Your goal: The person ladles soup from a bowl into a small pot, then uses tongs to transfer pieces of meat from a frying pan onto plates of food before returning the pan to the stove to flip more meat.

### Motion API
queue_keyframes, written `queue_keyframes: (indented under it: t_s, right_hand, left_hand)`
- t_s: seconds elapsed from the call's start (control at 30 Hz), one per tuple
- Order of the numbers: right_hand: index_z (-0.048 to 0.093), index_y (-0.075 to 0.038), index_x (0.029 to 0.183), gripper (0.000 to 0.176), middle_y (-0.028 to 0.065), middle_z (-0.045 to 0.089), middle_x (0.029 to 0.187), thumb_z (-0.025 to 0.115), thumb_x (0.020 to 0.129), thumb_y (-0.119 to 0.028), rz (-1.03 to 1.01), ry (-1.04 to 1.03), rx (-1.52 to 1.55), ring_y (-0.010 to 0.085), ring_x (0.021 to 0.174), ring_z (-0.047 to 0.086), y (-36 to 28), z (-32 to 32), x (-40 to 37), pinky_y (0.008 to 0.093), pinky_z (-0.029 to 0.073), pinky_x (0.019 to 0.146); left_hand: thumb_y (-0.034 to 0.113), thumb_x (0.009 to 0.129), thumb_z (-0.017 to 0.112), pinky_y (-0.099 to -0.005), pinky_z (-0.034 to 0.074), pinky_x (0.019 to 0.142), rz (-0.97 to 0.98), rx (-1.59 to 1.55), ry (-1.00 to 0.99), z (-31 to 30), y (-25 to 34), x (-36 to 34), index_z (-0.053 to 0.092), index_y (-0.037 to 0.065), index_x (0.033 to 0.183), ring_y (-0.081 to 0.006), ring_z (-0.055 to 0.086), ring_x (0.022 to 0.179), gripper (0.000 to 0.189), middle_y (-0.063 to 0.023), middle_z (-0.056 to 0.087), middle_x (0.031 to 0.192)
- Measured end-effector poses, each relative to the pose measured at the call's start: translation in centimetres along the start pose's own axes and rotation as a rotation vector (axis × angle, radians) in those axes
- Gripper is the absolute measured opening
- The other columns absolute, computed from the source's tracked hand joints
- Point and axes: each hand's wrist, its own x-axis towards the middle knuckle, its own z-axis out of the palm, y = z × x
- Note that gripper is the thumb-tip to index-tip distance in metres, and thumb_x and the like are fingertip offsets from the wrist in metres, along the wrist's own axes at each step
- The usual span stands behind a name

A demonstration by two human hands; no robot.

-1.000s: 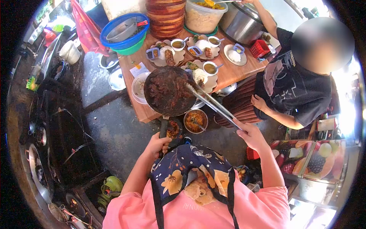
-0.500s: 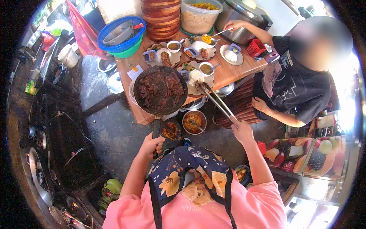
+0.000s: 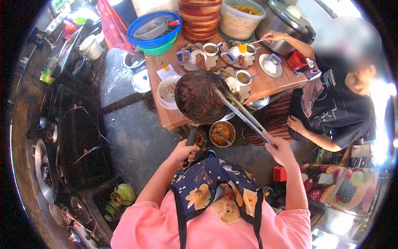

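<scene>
My left hand (image 3: 185,152) is wrapped round the handle of a black frying pan (image 3: 192,135), raised in front of the table edge. Dark, sauce-coated pieces of food (image 3: 203,93) lie in the pan. In my right hand (image 3: 279,147) is a pair of long metal tongs (image 3: 245,115), their tips over the right half of the pan. Just beyond the tips, partly hidden by pan and tongs, is a scalloped plate (image 3: 245,92) with rice (image 3: 233,84) and a small white soup bowl (image 3: 243,77).
Across the wooden table (image 3: 275,86), a person (image 3: 340,108) holds a spoon (image 3: 256,42) with yellow food over another plate. A rice plate (image 3: 278,74), a blue basin (image 3: 137,38) and stacked wooden plates (image 3: 200,18) stand there too. Below the pan is a metal bowl (image 3: 233,139) of orange-red food.
The tongs' tips have moved left from the nearest rice plate to over the pan. My view has shifted, so the table sits farther right. The other person's spoon stays over a plate.
</scene>
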Motion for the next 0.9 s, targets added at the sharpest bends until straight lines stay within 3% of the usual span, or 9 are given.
queue_keyframes:
  t_s: [0.1, 0.33, 0.8, 0.9]
  right_hand:
    - [0.051, -0.031, 0.130, 0.047, 0.0131, 0.048, 0.075, 0.059, 0.084, -0.021, -0.140, -0.061, -0.258, 0.0303, 0.072, 0.054, -2.7, 0.8, 0.1, 0.0393, 0.045, 0.068]
    - [0.054, -0.032, 0.126, 0.043, 0.0124, 0.049, 0.077, 0.060, 0.084, -0.022, -0.164, -0.022, -0.505, 0.0311, 0.070, 0.055, -5.6, 1.5, 0.5, 0.0406, 0.046, 0.065]
    - [0.057, -0.030, 0.123, 0.041, 0.0124, 0.047, 0.074, 0.060, 0.083, -0.020, -0.229, 0.035, -0.505, 0.0304, 0.067, 0.055, -7.1, 0.0, 1.4, 0.0408, 0.046, 0.063]
    - [0.057, -0.030, 0.123, 0.041, 0.0123, 0.046, 0.073, 0.061, 0.083, -0.019, -0.274, -0.043, -0.514, 0.0305, 0.067, 0.055, -7.1, -0.3, 1.5, 0.0408, 0.046, 0.062]
  left_hand:
    - [0.003, 0.080, 0.062, -0.0254, 0.028, 0.035, -0.002, 0.033, -0.022, 0.2, -0.3, 0.6, 0.042, 0.010, 0.082, -0.0087, 0.037, 0.038, 0.021, 0.0013, 0.041, 0.054]
    - [0.002, 0.078, 0.062, -0.0256, 0.028, 0.035, 0.022, 0.059, -0.090, 0.4, -0.5, 0.8, 0.042, 0.009, 0.080, -0.0084, 0.037, 0.039, 0.022, 0.0010, 0.041, 0.057]
    - [0.005, 0.075, 0.064, -0.0260, 0.031, 0.035, 0.059, 0.086, -0.092, -0.3, -0.9, 0.8, 0.045, 0.007, 0.080, -0.0104, 0.040, 0.038, 0.020, -0.0013, 0.046, 0.057]
    - [0.005, 0.075, 0.065, -0.0262, 0.031, 0.035, 0.047, 0.089, -0.089, -0.1, -0.4, 0.3, 0.046, 0.007, 0.081, -0.0107, 0.040, 0.038, 0.020, -0.0011, 0.045, 0.056]
